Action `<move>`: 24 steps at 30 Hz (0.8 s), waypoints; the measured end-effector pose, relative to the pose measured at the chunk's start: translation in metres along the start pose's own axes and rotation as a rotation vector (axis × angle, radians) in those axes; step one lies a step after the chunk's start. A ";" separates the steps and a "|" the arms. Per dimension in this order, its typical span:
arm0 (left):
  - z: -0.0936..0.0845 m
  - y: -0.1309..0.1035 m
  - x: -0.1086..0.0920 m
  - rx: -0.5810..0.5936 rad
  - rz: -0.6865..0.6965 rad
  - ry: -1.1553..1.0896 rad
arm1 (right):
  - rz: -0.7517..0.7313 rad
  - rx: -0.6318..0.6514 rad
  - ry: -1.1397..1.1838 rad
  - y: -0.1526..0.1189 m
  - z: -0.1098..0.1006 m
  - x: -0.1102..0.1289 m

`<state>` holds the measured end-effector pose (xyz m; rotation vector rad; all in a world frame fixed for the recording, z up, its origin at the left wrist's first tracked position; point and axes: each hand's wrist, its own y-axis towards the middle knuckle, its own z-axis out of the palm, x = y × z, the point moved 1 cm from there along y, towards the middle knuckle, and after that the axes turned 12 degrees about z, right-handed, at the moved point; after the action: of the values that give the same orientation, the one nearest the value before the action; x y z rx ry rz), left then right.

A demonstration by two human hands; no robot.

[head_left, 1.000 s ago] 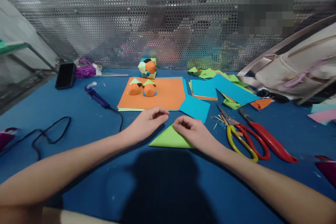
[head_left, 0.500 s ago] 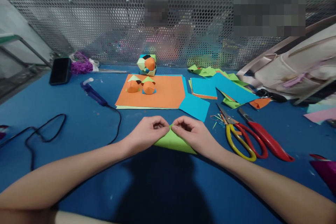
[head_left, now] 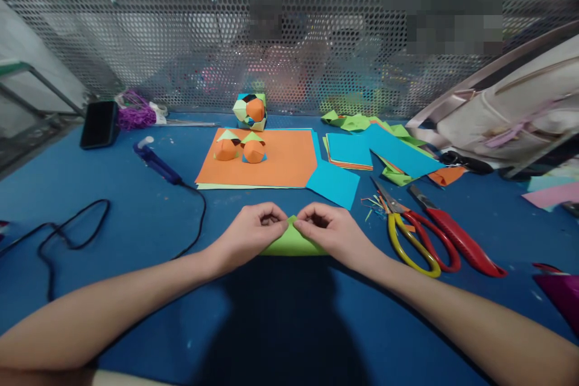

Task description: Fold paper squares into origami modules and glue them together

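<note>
A folded sheet of green paper (head_left: pixel 292 245) is held low over the blue table (head_left: pixel 149 313), close in front of me. My left hand (head_left: pixel 257 226) pinches its upper edge between thumb and fingertips. On the other side of the paper's peak, my right hand (head_left: pixel 330 229) pinches the same edge, a short gap from the left. Parts of the sheet are hidden behind both hands. Just beyond them lie a blue paper square (head_left: pixel 335 183) and an orange sheet (head_left: pixel 284 160) bearing two small folded paper shapes (head_left: pixel 254 151).
Right of my hands lie scissors (head_left: pixel 414 247) and a red-handled cutter (head_left: pixel 465 238). A glue gun (head_left: pixel 158 164) with a black cord is on the left, a phone (head_left: pixel 99 124) behind it. A folded paper ball (head_left: pixel 249 111) stands at the back near the perforated metal panel (head_left: pixel 181 42).
The green paper's lower edge has turned from slanting to nearly level, and its peak shows more between my fingertips. Both hands keep pinching it. The view has shifted slightly.
</note>
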<state>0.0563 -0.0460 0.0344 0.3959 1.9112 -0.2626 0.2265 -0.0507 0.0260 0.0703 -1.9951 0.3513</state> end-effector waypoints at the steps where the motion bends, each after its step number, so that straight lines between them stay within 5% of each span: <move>1: 0.000 0.000 0.000 -0.001 0.002 -0.001 | 0.000 -0.003 0.001 0.000 0.000 0.000; 24: 0.003 -0.001 -0.002 -0.002 0.074 0.077 | -0.031 -0.013 0.005 -0.003 0.004 -0.001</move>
<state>0.0587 -0.0485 0.0355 0.4799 1.9677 -0.1992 0.2242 -0.0544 0.0246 0.0922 -1.9892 0.3181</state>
